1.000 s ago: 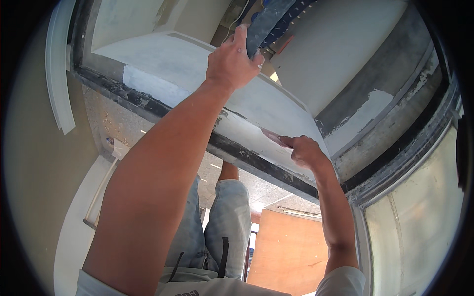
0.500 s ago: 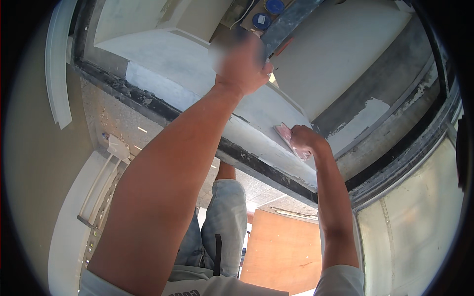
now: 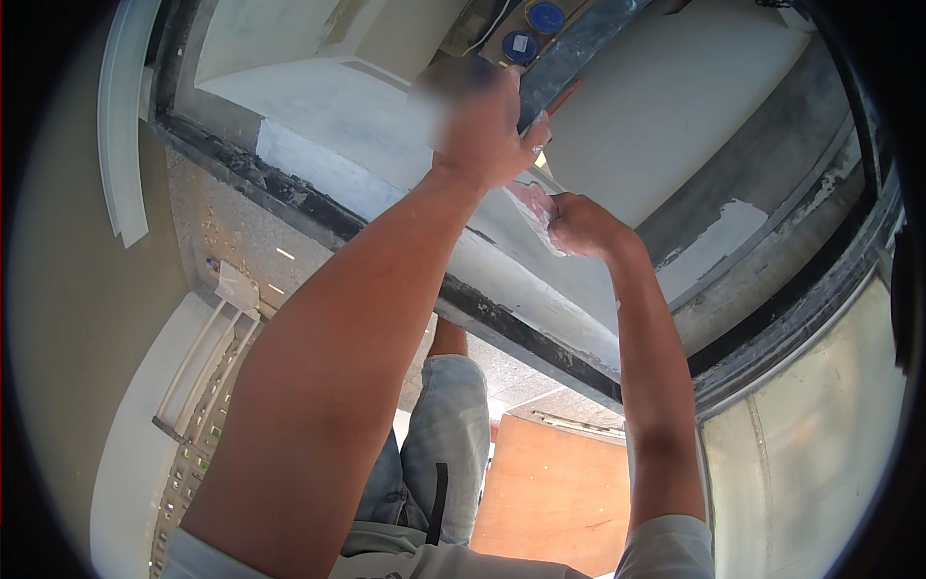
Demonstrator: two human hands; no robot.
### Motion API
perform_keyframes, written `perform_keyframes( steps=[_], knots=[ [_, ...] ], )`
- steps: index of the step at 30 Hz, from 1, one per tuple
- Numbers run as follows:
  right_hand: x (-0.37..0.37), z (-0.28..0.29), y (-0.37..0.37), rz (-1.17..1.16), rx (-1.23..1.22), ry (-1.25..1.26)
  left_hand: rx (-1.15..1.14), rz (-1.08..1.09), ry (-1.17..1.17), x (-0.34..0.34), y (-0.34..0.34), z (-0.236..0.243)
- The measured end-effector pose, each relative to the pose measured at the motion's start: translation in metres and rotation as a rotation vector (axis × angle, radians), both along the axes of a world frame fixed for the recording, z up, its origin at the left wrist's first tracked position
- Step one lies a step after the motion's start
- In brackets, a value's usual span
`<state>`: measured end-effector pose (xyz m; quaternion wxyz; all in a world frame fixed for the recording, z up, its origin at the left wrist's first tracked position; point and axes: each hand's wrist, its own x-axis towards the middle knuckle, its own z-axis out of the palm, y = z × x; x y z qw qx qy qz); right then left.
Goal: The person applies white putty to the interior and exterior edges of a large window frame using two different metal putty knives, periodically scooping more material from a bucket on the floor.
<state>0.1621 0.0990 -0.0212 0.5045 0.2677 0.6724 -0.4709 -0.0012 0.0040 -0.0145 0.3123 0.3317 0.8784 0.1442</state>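
Board (image 3: 586,69) is gripped by left hand (image 3: 485,133), scraper (image 3: 533,207) by right hand (image 3: 590,227); paste (image 3: 540,289) is spread below, grey wall (image 3: 776,145) rightward seems undone.

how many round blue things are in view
2: one round blue thing at the top, another below and left. More may be hidden behind the left hand.

Two round blue lids (image 3: 546,17) sit close together near the top. A pale strip (image 3: 120,125) curves down the far left; an orange-brown board (image 3: 552,492) shows at bottom centre-right.
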Motion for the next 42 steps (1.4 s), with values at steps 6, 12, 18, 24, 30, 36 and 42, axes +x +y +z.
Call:
perform_keyframes(
  steps=[6,12,18,24,30,36,42],
  knots=[
    [0.043,0.001,-0.129,-0.008,0.292,0.357,-0.002,-0.006,-0.026,0.001,0.008,0.009],
    [0.101,0.037,-0.151,-0.057,0.33,0.607,-0.041,0.013,-0.016,0.0,0.006,0.01],
    [0.136,0.09,-0.071,-0.369,0.015,0.508,-0.015,0.017,0.038,0.001,-0.002,0.005],
    [0.093,-0.009,-0.045,-0.238,0.05,0.622,-0.017,0.0,0.037,0.003,0.007,0.008],
    [0.032,-0.059,-0.036,-0.181,-0.193,0.453,-0.026,-0.004,0.036,0.003,0.009,0.008],
    [0.104,-0.054,0.01,-0.007,-0.229,0.118,-0.035,-0.003,0.043,0.002,0.003,0.008],
    [0.133,-0.031,0.021,-0.381,-0.078,0.093,-0.052,0.004,0.012,0.001,0.003,0.008]
  ],
)
